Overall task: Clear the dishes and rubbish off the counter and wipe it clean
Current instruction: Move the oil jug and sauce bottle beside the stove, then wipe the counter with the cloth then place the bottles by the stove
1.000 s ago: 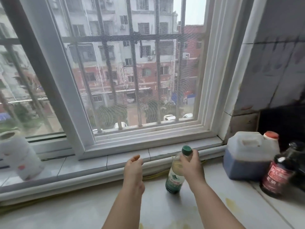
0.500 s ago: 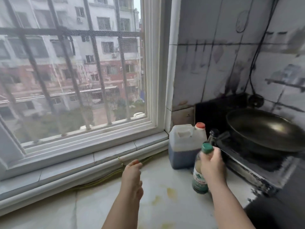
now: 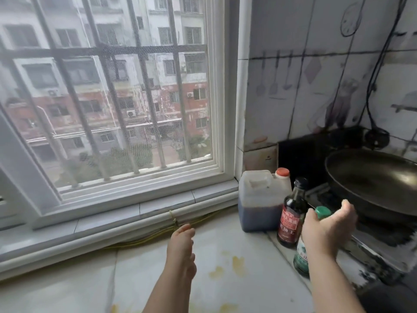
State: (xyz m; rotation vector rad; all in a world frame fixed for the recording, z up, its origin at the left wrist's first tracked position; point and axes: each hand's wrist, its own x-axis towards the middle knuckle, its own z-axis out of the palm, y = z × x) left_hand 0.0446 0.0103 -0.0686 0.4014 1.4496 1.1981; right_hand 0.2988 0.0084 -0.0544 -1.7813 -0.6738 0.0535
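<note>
Head view: the counter [image 3: 67,290] carries yellow stains [image 3: 237,263], so wiping is judged not yet done. The green-capped bottle [image 3: 301,258] stands at the counter's right edge, just beside the dark sauce bottle [image 3: 291,220]. The right hand [image 3: 329,229] sits at its neck with fingers straightened, not clamped; contact cannot be confirmed. The left hand [image 3: 181,247] hovers well apart, relaxed and empty.

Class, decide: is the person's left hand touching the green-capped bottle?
Apart. The head view shows bare counter between the left hand and the green-capped bottle.
</note>
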